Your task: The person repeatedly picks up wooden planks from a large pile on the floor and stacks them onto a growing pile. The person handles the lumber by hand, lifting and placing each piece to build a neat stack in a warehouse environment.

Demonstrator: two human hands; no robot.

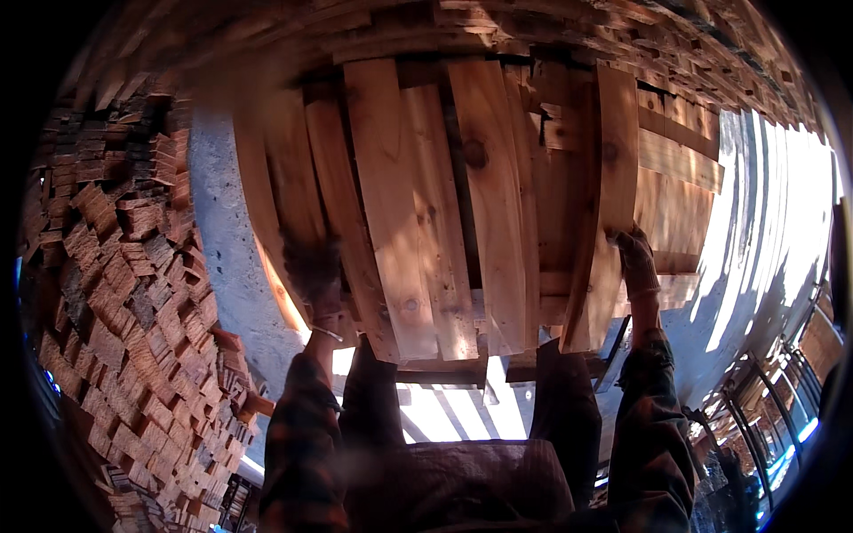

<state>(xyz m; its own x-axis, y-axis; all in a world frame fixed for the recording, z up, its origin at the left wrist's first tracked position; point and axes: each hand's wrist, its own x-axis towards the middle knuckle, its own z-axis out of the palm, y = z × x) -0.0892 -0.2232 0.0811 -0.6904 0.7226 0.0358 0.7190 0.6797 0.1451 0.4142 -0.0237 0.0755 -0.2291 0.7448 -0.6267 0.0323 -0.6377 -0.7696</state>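
Several long wooden boards [382, 195] lie side by side, lengthwise away from me, over crosswise boards. My right hand [635, 259], in a glove with a pale cuff, is closed on the right edge of a wooden board [615, 160]. That board slightly overlaps a darker one to its left. My left hand [311, 265], dark-gloved and blurred, is over the boards on the left, nearest to a narrow board [339, 191]. Shadow and blur hide its fingers. A knotted board [487, 178] lies between my hands.
A high stack of cut wood [133, 311] rises on the left, and more stacked wood [533, 22] runs along the far side. Crosswise boards [680, 160] show at the right. Striped sunlight falls on the grey floor [755, 231]. Dark metal bars [755, 404] stand at the lower right.
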